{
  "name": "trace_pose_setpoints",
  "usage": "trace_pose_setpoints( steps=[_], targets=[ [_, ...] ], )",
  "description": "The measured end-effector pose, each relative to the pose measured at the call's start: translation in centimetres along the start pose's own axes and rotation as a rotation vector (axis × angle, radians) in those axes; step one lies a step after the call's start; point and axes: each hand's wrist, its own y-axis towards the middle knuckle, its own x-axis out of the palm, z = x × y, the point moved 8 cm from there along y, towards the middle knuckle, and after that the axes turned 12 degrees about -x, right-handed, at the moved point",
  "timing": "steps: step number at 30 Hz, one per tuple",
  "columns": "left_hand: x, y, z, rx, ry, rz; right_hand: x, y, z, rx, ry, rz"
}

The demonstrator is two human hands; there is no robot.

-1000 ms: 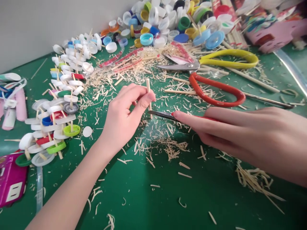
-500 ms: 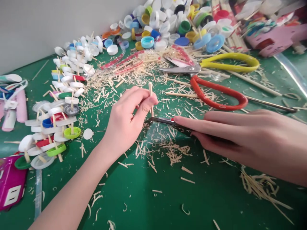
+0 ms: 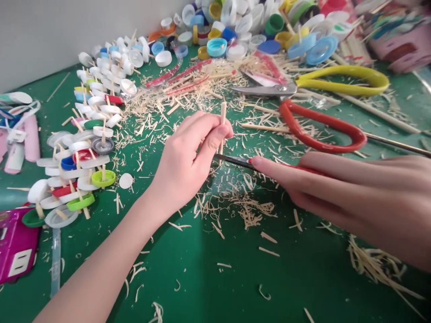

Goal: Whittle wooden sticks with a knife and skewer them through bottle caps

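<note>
My left hand (image 3: 183,157) is closed in a pinch around a short wooden stick (image 3: 223,108), which stands nearly upright with its top poking out above the thumb. My right hand (image 3: 350,188) is closed on a knife (image 3: 235,161) with a narrow dark blade; a bit of red shows along it under the fingers, and most of the handle is hidden. The right index finger lies along the blade, whose tip is at the stick's lower end, close under the left fingers. Curled wood shavings (image 3: 251,211) lie on the green tabletop (image 3: 229,287) below the blade.
Scissors (image 3: 286,89) with yellow and red handles lie beyond my hands. Bottle caps with sticks through them (image 3: 81,202) are lined up at left, near a magenta box (image 3: 20,244). Loose caps (image 3: 217,47) are heaped at the back, and a pink container (image 3: 404,47) stands at right.
The view has shifted, so most things sit further right. The knife lies a little flatter in the picture, its tip still at the stick's lower end. Both hands keep their holds.
</note>
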Motion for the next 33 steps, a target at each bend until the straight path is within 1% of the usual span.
trace_pose_setpoints(
  steps=[2, 4, 7, 11, 13, 16, 20, 24, 27, 29, 33],
  targets=[
    [0.0, 0.0, 0.0, 0.001, 0.005, -0.003, -0.1, 0.1, 0.0, -0.003, 0.041, 0.022],
    [0.1, -0.1, 0.0, 0.004, 0.002, -0.009, 0.0, 0.2, 0.3, 0.020, 0.129, 0.036],
    [0.2, -0.1, 0.1, 0.017, -0.008, -0.016, 0.2, 0.5, 0.6, 0.038, 0.253, 0.028],
    [0.1, -0.1, 0.1, 0.019, -0.024, -0.018, 0.2, 0.8, 1.1, 0.079, 0.308, 0.043],
    [0.1, -0.1, 0.0, 0.005, -0.037, -0.022, 0.1, 0.8, 1.1, 0.073, 0.324, 0.061],
    [0.1, 0.0, -0.2, -0.023, -0.051, -0.038, -0.2, 0.6, 1.2, 0.063, 0.263, 0.097],
    [0.2, 0.1, -0.4, -0.041, -0.057, -0.052, -0.4, 0.1, 1.7, 0.100, 0.151, 0.109],
    [0.1, 0.1, -0.3, -0.048, -0.065, -0.048, -0.6, -0.1, 1.9, 0.118, 0.216, 0.145],
    [0.1, 0.1, -0.3, -0.037, -0.067, -0.046, -0.9, -0.3, 2.1, 0.137, 0.212, 0.186],
    [0.1, 0.1, -0.3, -0.031, -0.066, -0.046, -0.8, -0.3, 2.0, 0.127, 0.181, 0.176],
    [0.1, 0.1, -0.3, -0.029, -0.053, -0.048, -0.1, -0.3, 1.6, 0.078, 0.115, 0.095]
  ],
)
